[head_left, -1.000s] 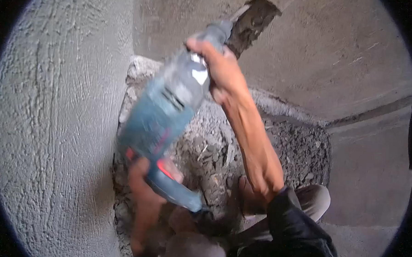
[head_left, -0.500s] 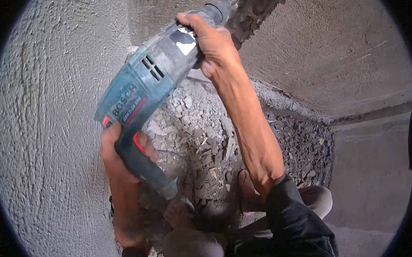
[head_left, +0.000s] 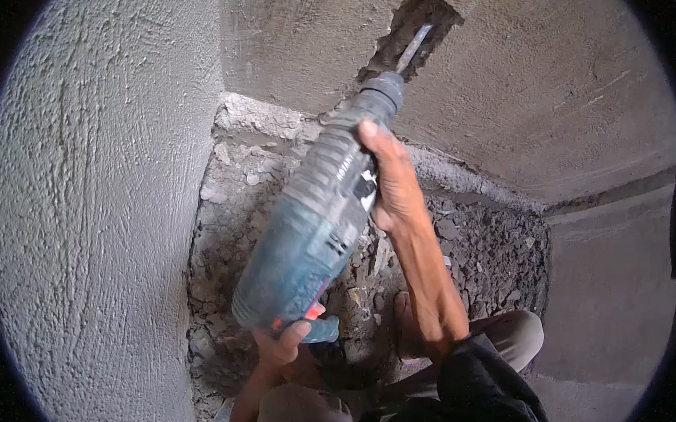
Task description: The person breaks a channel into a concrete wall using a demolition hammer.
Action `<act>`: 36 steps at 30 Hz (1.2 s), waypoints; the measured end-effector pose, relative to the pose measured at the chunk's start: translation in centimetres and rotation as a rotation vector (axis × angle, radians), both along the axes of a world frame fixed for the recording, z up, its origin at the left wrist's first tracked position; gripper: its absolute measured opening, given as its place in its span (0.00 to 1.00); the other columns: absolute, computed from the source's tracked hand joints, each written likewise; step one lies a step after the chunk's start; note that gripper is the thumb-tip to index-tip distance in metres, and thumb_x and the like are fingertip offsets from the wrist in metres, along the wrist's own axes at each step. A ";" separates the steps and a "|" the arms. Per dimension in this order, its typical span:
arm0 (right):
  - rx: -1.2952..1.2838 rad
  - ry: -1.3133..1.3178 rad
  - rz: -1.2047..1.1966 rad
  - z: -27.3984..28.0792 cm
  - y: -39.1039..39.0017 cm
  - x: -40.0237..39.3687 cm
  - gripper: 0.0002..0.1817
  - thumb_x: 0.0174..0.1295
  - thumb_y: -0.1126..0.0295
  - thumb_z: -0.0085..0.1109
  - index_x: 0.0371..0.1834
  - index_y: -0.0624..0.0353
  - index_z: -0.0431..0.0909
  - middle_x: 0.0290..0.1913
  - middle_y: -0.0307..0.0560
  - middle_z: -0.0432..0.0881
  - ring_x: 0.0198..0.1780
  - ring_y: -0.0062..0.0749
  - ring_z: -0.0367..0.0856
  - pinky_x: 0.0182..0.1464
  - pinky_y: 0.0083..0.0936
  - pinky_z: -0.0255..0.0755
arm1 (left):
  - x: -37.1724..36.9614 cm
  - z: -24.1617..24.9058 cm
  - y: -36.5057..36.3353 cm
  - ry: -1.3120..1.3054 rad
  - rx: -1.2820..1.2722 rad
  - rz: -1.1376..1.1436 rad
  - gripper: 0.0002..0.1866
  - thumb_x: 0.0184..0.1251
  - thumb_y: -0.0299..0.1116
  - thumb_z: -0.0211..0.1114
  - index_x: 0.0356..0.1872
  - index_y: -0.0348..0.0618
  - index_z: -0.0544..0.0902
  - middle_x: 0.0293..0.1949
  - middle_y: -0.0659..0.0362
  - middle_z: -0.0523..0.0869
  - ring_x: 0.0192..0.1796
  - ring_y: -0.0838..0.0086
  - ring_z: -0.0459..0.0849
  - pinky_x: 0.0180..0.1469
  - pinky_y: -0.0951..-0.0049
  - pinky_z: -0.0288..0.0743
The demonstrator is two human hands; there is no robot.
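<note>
A teal and grey rotary hammer drill (head_left: 303, 224) lies diagonally across the middle of the view, its front end pointing up and right. My right hand (head_left: 389, 172) is closed round its front body, thumb on top, with the other fingers hidden beneath. At the rear, my left hand (head_left: 283, 344) grips the handle near the red trigger, partly covered by the drill body. The metal bit (head_left: 414, 48) reaches into a rough broken hole (head_left: 437, 10) in the wall; whether its tip touches the inside cannot be made out.
A rough plastered wall (head_left: 104, 201) rises close on the left. The holed wall (head_left: 540, 84) stands ahead, and another wall section (head_left: 606, 298) is at the right. Broken rubble (head_left: 487, 248) covers the floor. My bent knee (head_left: 517, 336) and a foot (head_left: 408, 327) are low in view.
The drill has swung to a steeper angle, its rear moving right and down. Both hands moved with it and still hold it. The bit and the hole now show clearly.
</note>
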State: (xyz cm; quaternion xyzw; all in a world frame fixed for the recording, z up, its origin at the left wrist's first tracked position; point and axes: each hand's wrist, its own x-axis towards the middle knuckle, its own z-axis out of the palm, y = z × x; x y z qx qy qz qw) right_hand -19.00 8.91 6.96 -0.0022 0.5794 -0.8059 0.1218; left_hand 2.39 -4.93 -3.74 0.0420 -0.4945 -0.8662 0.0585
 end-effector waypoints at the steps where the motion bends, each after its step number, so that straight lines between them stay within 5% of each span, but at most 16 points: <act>1: 0.001 0.000 -0.001 0.2 0.2 0.1 0.38 0.60 0.48 0.70 0.63 0.65 0.68 0.49 0.53 0.80 0.47 0.36 0.85 0.53 0.37 0.84 | 0.2 1.0 -0.2 0.000 0.001 -0.001 0.26 0.55 0.32 0.70 0.56 0.34 0.76 0.39 0.52 0.89 0.43 0.63 0.87 0.52 0.67 0.79; 4: -0.095 -0.031 -0.062 1.3 -0.1 0.1 0.39 0.63 0.43 0.63 0.63 0.67 0.67 0.51 0.60 0.78 0.50 0.44 0.85 0.51 0.41 0.87 | 0.6 2.1 -0.3 -0.200 -0.196 -0.069 0.22 0.49 0.36 0.70 0.45 0.33 0.82 0.41 0.50 0.87 0.44 0.59 0.86 0.49 0.62 0.81; 5: -0.096 -0.033 -0.059 1.7 -0.1 -0.1 0.39 0.63 0.43 0.63 0.63 0.67 0.67 0.51 0.60 0.78 0.50 0.44 0.85 0.51 0.41 0.87 | 0.7 0.0 -0.6 0.017 -0.629 -0.037 0.31 0.50 0.37 0.75 0.55 0.33 0.77 0.45 0.49 0.87 0.45 0.59 0.87 0.52 0.63 0.81; 7: -0.232 -0.063 -0.048 2.7 -0.2 -1.1 0.39 0.63 0.41 0.58 0.62 0.68 0.67 0.48 0.61 0.80 0.46 0.48 0.86 0.45 0.41 0.88 | -0.6 1.0 -1.0 0.228 -1.066 0.020 0.40 0.50 0.38 0.80 0.64 0.32 0.73 0.49 0.48 0.87 0.47 0.60 0.88 0.55 0.64 0.80; 10: -0.226 0.002 -0.048 3.8 0.6 -2.5 0.38 0.62 0.38 0.54 0.55 0.67 0.71 0.40 0.58 0.81 0.42 0.49 0.86 0.37 0.43 0.88 | -4.2 5.3 0.1 0.451 -0.754 0.170 0.45 0.48 0.41 0.82 0.64 0.26 0.71 0.54 0.40 0.83 0.52 0.54 0.86 0.57 0.61 0.80; 15: -0.537 0.079 -0.015 3.9 1.4 -3.5 0.43 0.59 0.32 0.47 0.53 0.67 0.72 0.38 0.54 0.77 0.36 0.51 0.83 0.27 0.40 0.78 | -3.8 9.8 0.0 0.564 -0.944 0.024 0.56 0.48 0.46 0.83 0.68 0.18 0.58 0.46 0.37 0.80 0.43 0.49 0.84 0.49 0.49 0.78; 17: -0.622 0.027 0.014 4.9 1.2 -3.1 0.41 0.61 0.30 0.41 0.46 0.65 0.74 0.38 0.54 0.79 0.38 0.48 0.83 0.35 0.43 0.78 | -3.7 11.7 -0.2 0.591 -1.081 0.009 0.53 0.52 0.49 0.79 0.67 0.18 0.60 0.36 0.41 0.78 0.31 0.51 0.80 0.38 0.48 0.75; 19: -0.625 0.079 0.163 5.1 1.3 -3.4 0.41 0.61 0.30 0.42 0.46 0.65 0.74 0.38 0.57 0.79 0.40 0.47 0.83 0.37 0.42 0.79 | -3.6 13.4 0.1 0.594 -1.239 0.194 0.38 0.65 0.40 0.69 0.67 0.21 0.66 0.25 0.57 0.72 0.25 0.68 0.73 0.29 0.63 0.69; 20: -0.621 0.083 0.159 5.4 1.4 -3.1 0.41 0.61 0.30 0.42 0.46 0.65 0.74 0.38 0.57 0.79 0.40 0.47 0.83 0.37 0.42 0.79 | -3.4 14.5 -0.4 0.604 -1.221 0.186 0.36 0.65 0.39 0.69 0.66 0.22 0.67 0.24 0.57 0.72 0.24 0.69 0.73 0.28 0.63 0.70; 22: -0.619 0.067 0.433 7.0 1.1 -2.1 0.34 0.69 0.41 0.52 0.58 0.65 0.69 0.50 0.59 0.78 0.44 0.43 0.84 0.49 0.40 0.83 | -3.2 16.8 -1.7 0.569 -1.102 0.184 0.36 0.63 0.37 0.70 0.66 0.23 0.67 0.24 0.56 0.74 0.23 0.69 0.75 0.28 0.63 0.72; 23: -0.613 0.084 0.429 6.8 0.3 -2.2 0.34 0.69 0.41 0.52 0.58 0.65 0.69 0.50 0.59 0.78 0.44 0.43 0.84 0.49 0.40 0.83 | -3.5 16.7 -2.9 0.525 -1.058 0.152 0.42 0.55 0.38 0.75 0.66 0.24 0.67 0.29 0.53 0.77 0.27 0.65 0.78 0.32 0.62 0.76; 25: -0.401 0.105 0.026 6.2 -2.2 -2.4 0.38 0.68 0.36 0.46 0.59 0.65 0.67 0.46 0.62 0.79 0.40 0.45 0.83 0.37 0.37 0.83 | -4.2 16.7 -5.3 0.436 -0.968 0.096 0.53 0.39 0.40 0.86 0.67 0.25 0.68 0.38 0.46 0.85 0.34 0.57 0.86 0.41 0.60 0.83; 29: -0.340 -0.142 -0.106 4.9 -5.4 -0.5 0.43 0.61 0.34 0.50 0.61 0.64 0.61 0.43 0.66 0.79 0.38 0.47 0.82 0.33 0.44 0.83 | -2.6 10.1 -7.0 0.183 -0.762 0.203 0.48 0.38 0.35 0.84 0.66 0.34 0.71 0.49 0.44 0.86 0.52 0.62 0.87 0.55 0.64 0.80; 31: -0.300 -0.083 0.025 0.8 -5.0 -0.2 0.42 0.56 0.34 0.56 0.59 0.61 0.65 0.48 0.59 0.75 0.45 0.52 0.82 0.46 0.53 0.82 | -1.2 7.2 -7.0 0.191 -0.707 0.200 0.46 0.38 0.34 0.84 0.64 0.33 0.72 0.49 0.45 0.86 0.51 0.64 0.87 0.54 0.64 0.80; 36: -0.303 -0.111 -0.064 -1.7 -3.9 1.9 0.39 0.60 0.33 0.49 0.48 0.66 0.73 0.38 0.59 0.80 0.42 0.53 0.86 0.35 0.49 0.84 | 0.8 4.9 -6.1 0.082 -0.717 0.160 0.47 0.36 0.38 0.86 0.62 0.32 0.74 0.50 0.45 0.86 0.50 0.65 0.88 0.53 0.63 0.81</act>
